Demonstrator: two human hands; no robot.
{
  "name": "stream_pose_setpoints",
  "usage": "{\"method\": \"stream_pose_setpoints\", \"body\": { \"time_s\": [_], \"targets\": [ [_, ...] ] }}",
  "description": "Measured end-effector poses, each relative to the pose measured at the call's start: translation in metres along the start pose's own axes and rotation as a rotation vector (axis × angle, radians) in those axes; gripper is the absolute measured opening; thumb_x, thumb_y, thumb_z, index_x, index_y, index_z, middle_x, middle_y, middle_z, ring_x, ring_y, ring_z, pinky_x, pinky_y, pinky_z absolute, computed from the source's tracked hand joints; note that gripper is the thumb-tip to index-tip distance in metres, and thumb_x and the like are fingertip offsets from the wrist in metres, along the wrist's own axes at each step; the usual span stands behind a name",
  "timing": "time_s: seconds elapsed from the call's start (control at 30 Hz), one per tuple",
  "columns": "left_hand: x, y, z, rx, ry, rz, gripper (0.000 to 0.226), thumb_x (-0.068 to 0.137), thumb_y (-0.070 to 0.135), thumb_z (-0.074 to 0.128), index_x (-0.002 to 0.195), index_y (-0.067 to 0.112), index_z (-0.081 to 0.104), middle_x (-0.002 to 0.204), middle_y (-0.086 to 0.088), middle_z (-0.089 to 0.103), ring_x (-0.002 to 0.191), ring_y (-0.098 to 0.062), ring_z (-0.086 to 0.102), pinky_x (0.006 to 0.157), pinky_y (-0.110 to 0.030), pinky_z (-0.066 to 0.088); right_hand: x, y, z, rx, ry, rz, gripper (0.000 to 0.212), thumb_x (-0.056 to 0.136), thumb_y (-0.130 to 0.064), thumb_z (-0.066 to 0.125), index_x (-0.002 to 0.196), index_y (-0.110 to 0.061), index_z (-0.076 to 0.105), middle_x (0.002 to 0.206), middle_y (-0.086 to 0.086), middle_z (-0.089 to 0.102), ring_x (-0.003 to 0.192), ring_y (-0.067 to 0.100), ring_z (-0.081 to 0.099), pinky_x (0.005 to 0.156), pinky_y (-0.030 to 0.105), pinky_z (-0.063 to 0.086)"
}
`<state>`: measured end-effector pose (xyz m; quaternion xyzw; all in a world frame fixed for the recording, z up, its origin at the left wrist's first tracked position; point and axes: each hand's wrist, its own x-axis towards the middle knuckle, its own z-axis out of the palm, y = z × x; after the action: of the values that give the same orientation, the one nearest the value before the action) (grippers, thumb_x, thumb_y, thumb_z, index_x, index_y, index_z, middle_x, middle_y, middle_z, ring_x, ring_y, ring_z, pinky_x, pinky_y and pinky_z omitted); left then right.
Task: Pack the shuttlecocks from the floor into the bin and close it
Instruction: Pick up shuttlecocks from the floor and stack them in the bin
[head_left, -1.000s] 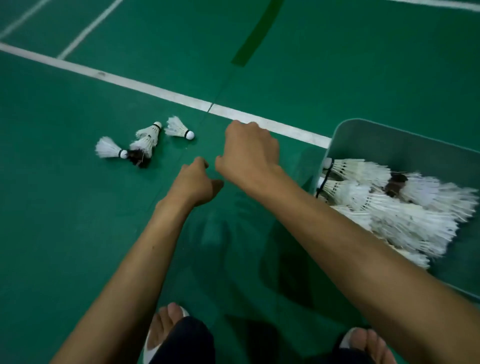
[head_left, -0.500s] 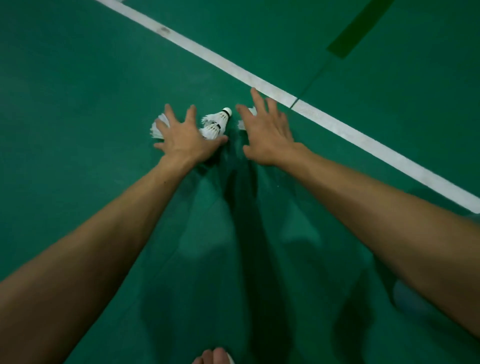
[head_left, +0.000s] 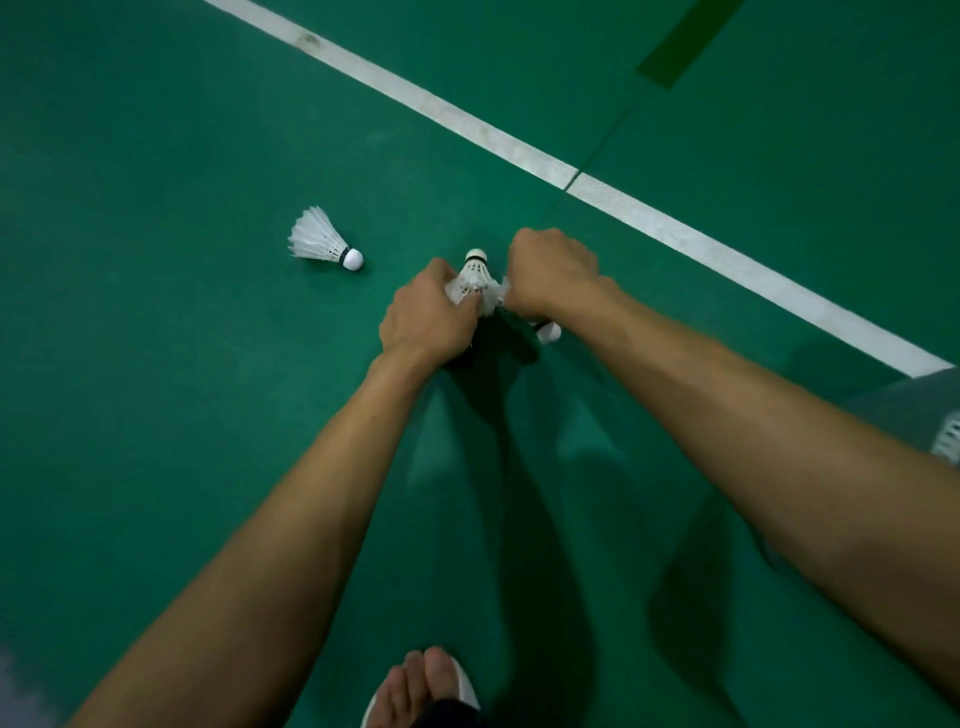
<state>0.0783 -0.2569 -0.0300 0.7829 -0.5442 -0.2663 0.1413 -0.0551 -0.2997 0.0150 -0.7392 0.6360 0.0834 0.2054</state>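
Standing nearest, a bare foot sits well short of the white line; the grey bin pokes in by the line's right end. Closer to the line, the left grip pinches the feathers of a cork-up shuttlecock, the right grip curls round a second shuttlecock, and a loose shuttlecock lies on the floor short of the line.

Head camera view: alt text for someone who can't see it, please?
Left hand and right hand grip a cluster of shuttlecocks on a green court floor. One loose shuttlecock lies to their left; the corner of a grey bin shows at right.
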Motion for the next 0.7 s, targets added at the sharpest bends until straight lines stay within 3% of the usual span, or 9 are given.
{"method": "stream_pose_setpoints", "body": {
  "time_s": [0.1, 0.17, 0.27, 0.33, 0.43, 0.47, 0.53, 0.6, 0.7],
  "targets": [
    [-0.045, 0.015, -0.003, -0.078, -0.026, -0.046, 0.030, 0.088, 0.042, 0.064, 0.113, 0.024, 0.068, 0.113, -0.012, 0.072, 0.109, -0.035, 0.064, 0.084, -0.034, 0.048, -0.037, 0.017, -0.029, 0.014, -0.080, 0.071, 0.031, 0.080, -0.011, 0.077, 0.071, -0.012, 0.047, 0.079, 0.007, 0.056, 0.080, 0.030, 0.057, 0.068, 0.032, 0.043],
    [-0.073, 0.026, -0.009, -0.127, -0.057, -0.066, 0.027, 0.086, 0.042, 0.068, 0.107, 0.026, 0.072, 0.110, -0.011, 0.073, 0.107, -0.033, 0.065, 0.087, -0.033, 0.051, -0.066, 0.029, -0.049, 0.056, -0.053, 0.069, 0.029, 0.080, -0.013, 0.078, 0.079, -0.010, 0.050, 0.086, 0.008, 0.056, 0.083, 0.030, 0.057, 0.068, 0.034, 0.043],
    [-0.110, 0.051, -0.023, -0.212, -0.103, -0.059, 0.025, 0.079, 0.046, 0.073, 0.093, 0.026, 0.071, 0.096, -0.008, 0.073, 0.091, -0.028, 0.066, 0.077, -0.031, 0.051, -0.111, 0.051, -0.075, 0.185, 0.146, 0.081, 0.028, 0.082, -0.017, 0.072, 0.100, -0.015, 0.050, 0.098, 0.009, 0.051, 0.088, 0.031, 0.052, 0.071, 0.034, 0.041],
    [-0.131, 0.075, -0.031, -0.305, -0.091, -0.028, 0.025, 0.074, 0.045, 0.072, 0.085, 0.022, 0.070, 0.079, -0.003, 0.068, 0.073, -0.022, 0.061, 0.065, -0.028, 0.046, -0.139, 0.073, -0.087, 0.301, 0.282, 0.100, 0.025, 0.081, -0.022, 0.070, 0.102, -0.014, 0.060, 0.098, 0.008, 0.055, 0.090, 0.032, 0.056, 0.072, 0.034, 0.043],
    [-0.159, 0.126, -0.035, -0.460, -0.083, 0.038, 0.014, 0.089, 0.029, 0.070, 0.086, 0.016, 0.070, 0.062, 0.000, 0.058, 0.050, -0.013, 0.050, 0.052, -0.024, 0.041, -0.182, 0.122, -0.106, 0.506, 0.491, 0.144, 0.027, 0.078, -0.029, 0.070, 0.097, -0.010, 0.071, 0.093, 0.009, 0.068, 0.086, 0.029, 0.066, 0.069, 0.032, 0.048],
    [-0.170, 0.145, -0.035, -0.493, -0.106, 0.073, 0.012, 0.093, 0.025, 0.068, 0.087, 0.015, 0.070, 0.061, 0.000, 0.057, 0.047, -0.011, 0.048, 0.050, -0.022, 0.040, -0.200, 0.141, -0.111, 0.542, 0.566, 0.158, 0.025, 0.079, -0.030, 0.069, 0.092, -0.008, 0.073, 0.082, 0.008, 0.067, 0.075, 0.021, 0.064, 0.063, 0.028, 0.046],
    [-0.191, 0.186, -0.030, -0.538, -0.174, 0.169, 0.011, 0.096, 0.022, 0.066, 0.090, 0.014, 0.070, 0.068, -0.004, 0.060, 0.051, -0.013, 0.051, 0.053, -0.023, 0.041, -0.240, 0.181, -0.119, 0.593, 0.692, 0.191, 0.030, 0.082, -0.031, 0.067, 0.084, -0.002, 0.075, 0.062, 0.009, 0.055, 0.053, 0.010, 0.043, 0.051, 0.022, 0.034],
    [-0.209, 0.223, -0.019, -0.569, -0.235, 0.278, 0.012, 0.096, 0.024, 0.066, 0.094, 0.013, 0.070, 0.078, -0.009, 0.064, 0.060, -0.017, 0.054, 0.057, -0.026, 0.042, -0.281, 0.217, -0.118, 0.625, 0.781, 0.260, 0.035, 0.086, -0.033, 0.065, 0.087, 0.000, 0.077, 0.070, 0.023, 0.065, 0.058, 0.011, 0.039, 0.050, 0.024, 0.033],
    [-0.230, 0.270, 0.010, -0.577, -0.325, 0.408, 0.010, 0.095, 0.026, 0.067, 0.090, 0.017, 0.066, 0.071, -0.003, 0.062, 0.050, -0.010, 0.051, 0.048, -0.019, 0.039, -0.335, 0.266, -0.104, 0.649, 0.884, 0.441, 0.033, 0.084, -0.033, 0.065, 0.084, -0.002, 0.077, 0.080, 0.025, 0.071, 0.061, 0.016, 0.043, 0.053, 0.031, 0.041]
  ]
}}
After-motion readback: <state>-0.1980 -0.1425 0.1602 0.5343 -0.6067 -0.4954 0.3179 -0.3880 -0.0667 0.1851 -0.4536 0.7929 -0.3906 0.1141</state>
